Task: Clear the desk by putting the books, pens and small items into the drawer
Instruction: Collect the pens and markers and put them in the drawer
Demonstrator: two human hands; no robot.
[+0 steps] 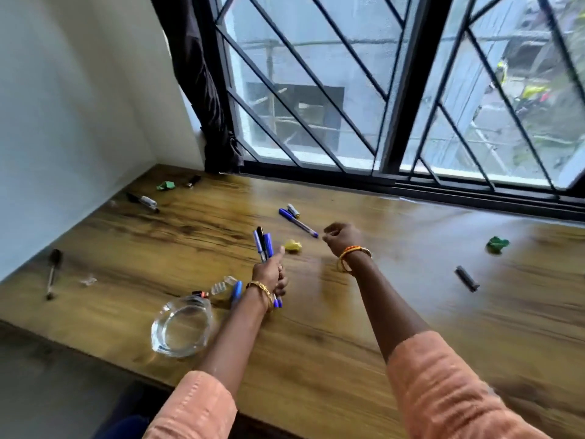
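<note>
The left grip (270,275) clutches a bundle of pens (263,245) upright, thumb up. The right grip (340,237) is blurred, fingers curled in with nothing visibly in them. Just beyond the right grip lies a blue pen (297,222) beside a battery (293,210); between the grips sits a yellow crumpled scrap (293,246). Close behind the left grip stands a glass bowl (182,324). Far to its left lie a black pen (52,274) and a marker (144,201). A wooden tabletop (395,312) meets a barred window (380,90).
</note>
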